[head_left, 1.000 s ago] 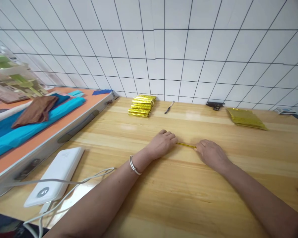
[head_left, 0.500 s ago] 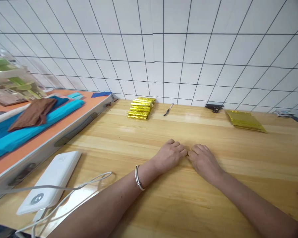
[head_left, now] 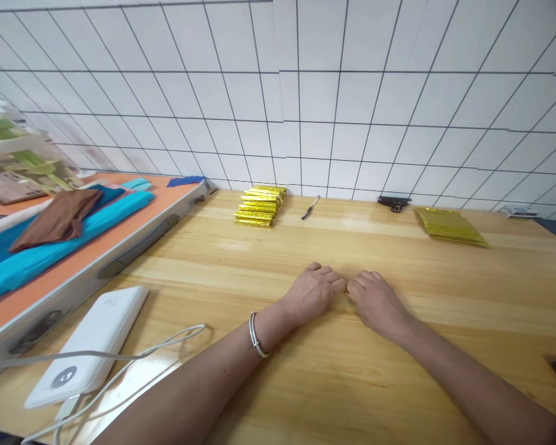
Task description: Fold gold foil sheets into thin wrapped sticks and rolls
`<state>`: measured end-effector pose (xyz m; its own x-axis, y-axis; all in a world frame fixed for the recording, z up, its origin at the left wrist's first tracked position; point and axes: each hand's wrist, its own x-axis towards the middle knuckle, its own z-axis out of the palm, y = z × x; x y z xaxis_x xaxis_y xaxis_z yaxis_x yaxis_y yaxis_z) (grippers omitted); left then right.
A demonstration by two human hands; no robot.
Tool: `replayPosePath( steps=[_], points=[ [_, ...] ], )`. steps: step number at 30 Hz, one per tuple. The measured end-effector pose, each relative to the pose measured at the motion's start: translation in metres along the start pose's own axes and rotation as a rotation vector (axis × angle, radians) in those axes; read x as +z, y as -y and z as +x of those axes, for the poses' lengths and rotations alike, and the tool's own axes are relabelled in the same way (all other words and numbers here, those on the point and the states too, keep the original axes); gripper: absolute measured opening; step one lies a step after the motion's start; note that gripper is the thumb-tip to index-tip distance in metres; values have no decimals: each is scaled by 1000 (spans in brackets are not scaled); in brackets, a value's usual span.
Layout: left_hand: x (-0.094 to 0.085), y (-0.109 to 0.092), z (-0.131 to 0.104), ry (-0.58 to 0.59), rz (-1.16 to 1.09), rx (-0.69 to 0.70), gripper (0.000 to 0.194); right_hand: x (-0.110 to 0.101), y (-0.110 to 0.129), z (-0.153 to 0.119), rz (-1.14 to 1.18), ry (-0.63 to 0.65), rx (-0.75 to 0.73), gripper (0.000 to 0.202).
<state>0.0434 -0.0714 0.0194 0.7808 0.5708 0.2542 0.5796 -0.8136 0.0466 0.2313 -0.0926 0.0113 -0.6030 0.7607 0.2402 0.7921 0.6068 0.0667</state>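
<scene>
My left hand and my right hand rest close together on the wooden table, fingers curled down. Between their fingertips a tiny gold-coloured bit shows; the rest of it is hidden under the fingers. A silver bangle circles my left wrist. Beyond my left hand lie several shiny gold rolls in a row. To their right is a pen. A flat gold packet lies beyond my right hand.
At the left, a white power bank with a cable lies beside an orange-topped case bearing blue and brown fabric. A black clip and a small box sit by the tiled wall.
The view has shifted slightly, so everything sits a little further left and mostly lower. Both hands keep nearly the same pose, fingertips close together.
</scene>
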Motion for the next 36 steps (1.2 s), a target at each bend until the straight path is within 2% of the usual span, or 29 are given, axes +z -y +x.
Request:
replayPosePath(
  steps=[8, 17, 25, 30, 36],
  points=[
    [1, 1, -1, 10, 25, -3, 12, 5, -3, -1, 53, -21, 10, 16],
    [-1, 0, -1, -4, 27, 6, 9, -4, 0, 2, 49, -49, 3, 20],
    [0, 0, 0, 7, 38, -12, 10, 2, -1, 2, 87, -97, -12, 18],
    [0, 5, -1, -34, 36, 15, 10, 0, -5, 1, 124, -119, -49, 22],
    [-3, 17, -5, -36, 24, -44, 14, 5, -19, 0, 143, -129, -26, 21]
  ],
)
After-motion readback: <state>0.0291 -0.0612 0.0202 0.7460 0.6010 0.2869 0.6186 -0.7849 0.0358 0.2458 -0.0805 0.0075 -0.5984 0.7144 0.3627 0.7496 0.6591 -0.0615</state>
